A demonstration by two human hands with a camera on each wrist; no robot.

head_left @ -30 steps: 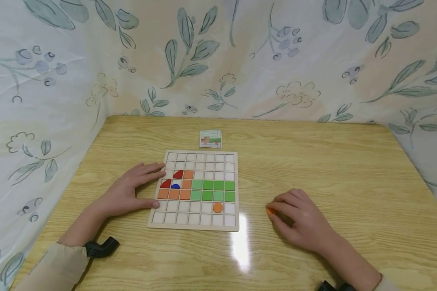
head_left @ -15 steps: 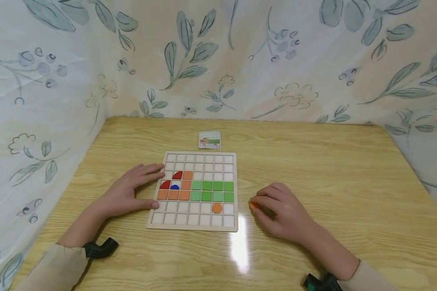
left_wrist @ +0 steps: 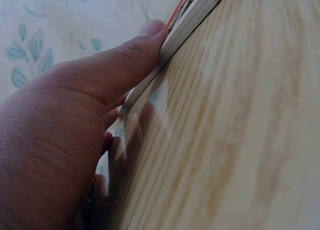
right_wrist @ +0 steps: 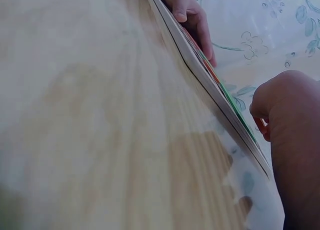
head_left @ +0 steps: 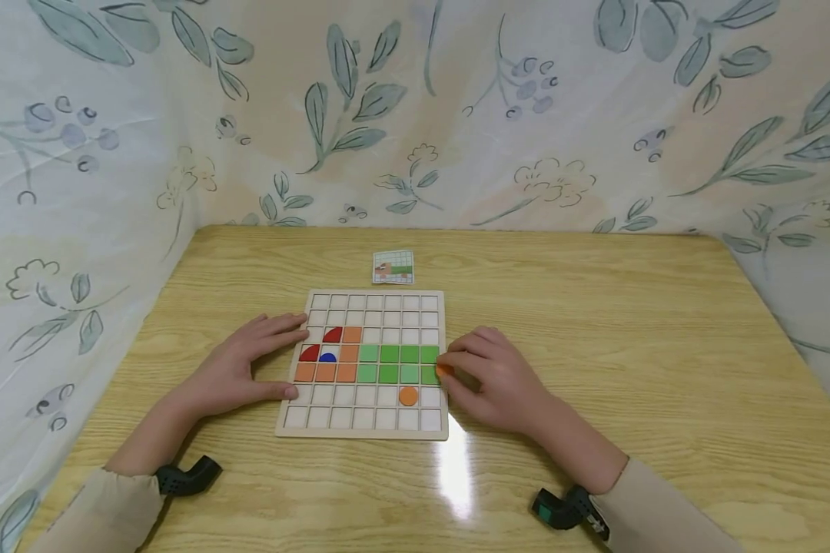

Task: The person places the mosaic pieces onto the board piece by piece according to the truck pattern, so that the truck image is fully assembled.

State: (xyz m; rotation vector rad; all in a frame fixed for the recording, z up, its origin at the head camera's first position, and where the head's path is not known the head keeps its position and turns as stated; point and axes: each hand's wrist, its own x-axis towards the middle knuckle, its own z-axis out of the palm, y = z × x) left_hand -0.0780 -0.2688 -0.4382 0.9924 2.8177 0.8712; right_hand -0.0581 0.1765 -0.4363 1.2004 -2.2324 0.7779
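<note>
A pale wooden grid board (head_left: 361,432) lies on the table, with colored pieces set in some of its cells. My left hand (head_left: 238,365) rests at the board's left edge, thumb and fingers extended and touching the frame. Between thumb and fingertips, my right hand (head_left: 498,384) pinches a small orange piece (head_left: 444,369) over the board's right edge, near the green squares (head_left: 410,374). Most of that piece is hidden by the fingers. In the row below the green ones sits an orange disc (head_left: 408,396). Red quarter circles (head_left: 309,353), a blue half circle (head_left: 328,358) and orange squares (head_left: 326,372) fill cells on the left.
Behind the board lies a small pattern card (head_left: 393,267) printed with a grid picture. The wood-grain table (head_left: 629,322) extends to a patterned cloth backdrop (head_left: 415,115). Black wrist devices (head_left: 188,476) are worn on both forearms.
My right hand has moved left with the orange piece, from the bare table to the board's right edge. The left hand stays at the board's left side.
</note>
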